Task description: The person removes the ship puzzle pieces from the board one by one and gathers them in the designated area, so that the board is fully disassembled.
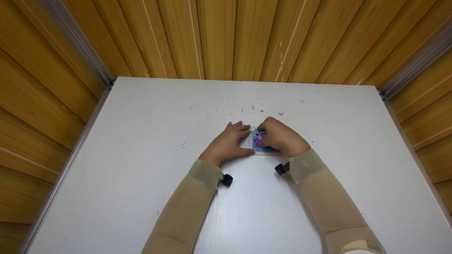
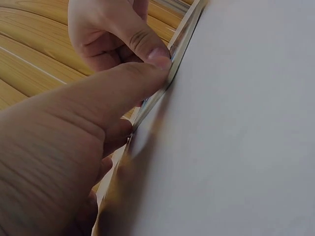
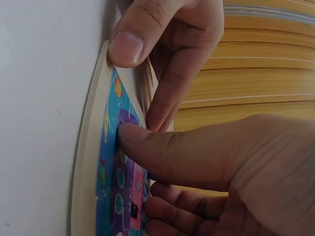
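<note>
A small jigsaw puzzle board (image 1: 267, 153) with a pale raised rim (image 3: 86, 167) lies flat on the white table. Its blue picture (image 3: 106, 152) shows fish and a purple creature, with thin seams between the pieces. My left hand (image 1: 231, 141) holds the board's left end, its thumb (image 2: 133, 81) on the near rim and its fingers spread towards the far side. Over the picture, my right hand (image 1: 282, 137) has curled fingers, and its thumb (image 3: 135, 137) touches a purple puzzle piece (image 3: 127, 117). The right index fingertip is mostly hidden in the wrist view.
The white table (image 1: 141, 141) stretches around the board, with small dark scuffs beyond it. Yellow wooden slats (image 1: 219, 38) stand behind the far edge and at both sides. A black wrist camera (image 1: 226, 180) is strapped at the left cuff, another black camera (image 1: 281, 169) at the right.
</note>
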Motion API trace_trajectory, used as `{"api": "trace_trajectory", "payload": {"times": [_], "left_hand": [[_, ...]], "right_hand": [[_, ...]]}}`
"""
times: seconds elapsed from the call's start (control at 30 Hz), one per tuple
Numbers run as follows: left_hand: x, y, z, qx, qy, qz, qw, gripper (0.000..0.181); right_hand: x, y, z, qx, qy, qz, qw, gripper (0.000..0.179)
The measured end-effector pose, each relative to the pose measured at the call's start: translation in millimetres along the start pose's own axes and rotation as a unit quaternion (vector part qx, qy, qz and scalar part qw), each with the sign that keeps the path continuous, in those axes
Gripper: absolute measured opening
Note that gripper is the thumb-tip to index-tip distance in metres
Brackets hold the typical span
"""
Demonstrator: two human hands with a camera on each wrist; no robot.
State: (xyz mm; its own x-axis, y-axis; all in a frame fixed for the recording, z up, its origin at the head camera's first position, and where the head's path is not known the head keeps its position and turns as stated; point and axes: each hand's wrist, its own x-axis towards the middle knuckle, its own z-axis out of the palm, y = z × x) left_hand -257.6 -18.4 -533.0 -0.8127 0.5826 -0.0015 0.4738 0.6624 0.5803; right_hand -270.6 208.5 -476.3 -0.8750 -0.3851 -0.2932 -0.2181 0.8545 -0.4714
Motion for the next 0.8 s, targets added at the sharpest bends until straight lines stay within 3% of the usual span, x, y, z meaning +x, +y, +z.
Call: {"api": "trace_trajectory", "payload": {"times": [0.43, 0.8], "left_hand": [[0.0, 0.6, 1.4, 0.000, -0.003, -0.008, 1.0000, 0.087], [0.4, -1.3, -0.9, 0.000, -0.002, -0.003, 1.0000, 0.087]], "right_hand": [[9.0, 11, -6, 0.023, -0.041, 0.009, 0.9988, 0.063], [8.9, 24, 0, 0.071, -0.006, -0.028, 0.9971, 0.058]]}}
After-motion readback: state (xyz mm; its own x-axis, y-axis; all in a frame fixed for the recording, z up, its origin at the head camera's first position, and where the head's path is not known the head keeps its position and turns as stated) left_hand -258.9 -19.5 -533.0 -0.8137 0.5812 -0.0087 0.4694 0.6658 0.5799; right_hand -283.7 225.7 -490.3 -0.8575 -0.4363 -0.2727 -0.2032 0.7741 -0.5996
